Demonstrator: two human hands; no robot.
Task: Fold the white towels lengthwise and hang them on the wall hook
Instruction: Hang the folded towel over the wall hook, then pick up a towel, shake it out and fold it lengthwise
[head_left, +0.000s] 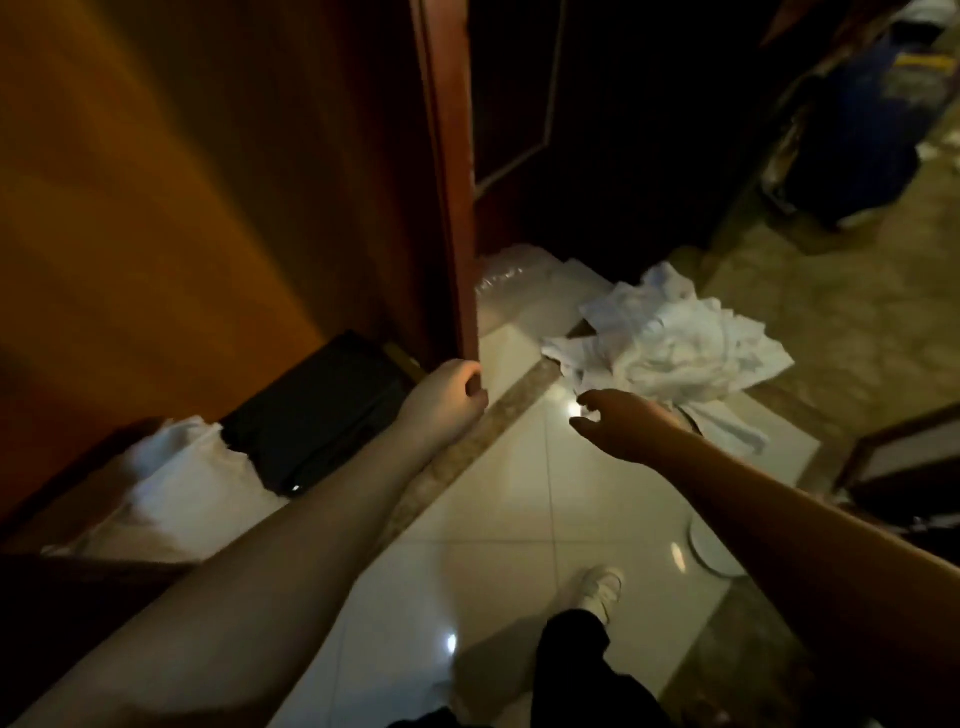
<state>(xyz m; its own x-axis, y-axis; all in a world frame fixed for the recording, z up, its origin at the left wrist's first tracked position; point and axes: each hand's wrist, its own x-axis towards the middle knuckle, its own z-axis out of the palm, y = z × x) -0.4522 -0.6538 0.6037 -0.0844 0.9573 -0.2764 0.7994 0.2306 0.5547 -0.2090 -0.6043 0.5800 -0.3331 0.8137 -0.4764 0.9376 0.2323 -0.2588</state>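
Crumpled white towels (670, 345) lie on the floor (519, 499) right of centre, just beyond the right hand (618, 423), its grip released; left hand (447, 400) clasps the door edge (460, 208).

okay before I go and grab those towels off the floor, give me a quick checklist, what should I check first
1. Towels in sight: ok, a crumpled white heap on the floor by the doorway.
2. Right hand free to grasp: ok, fingers spread and empty, short of the heap.
3. Left hand free: not ok, it grips the door edge.
4. Path to the heap: ok, bare tile between hand and towels.
5. Towels separate and clean: cannot tell, they are bunched together and the light is dim.
6. Wall hook ready: cannot tell, no hook is in view.
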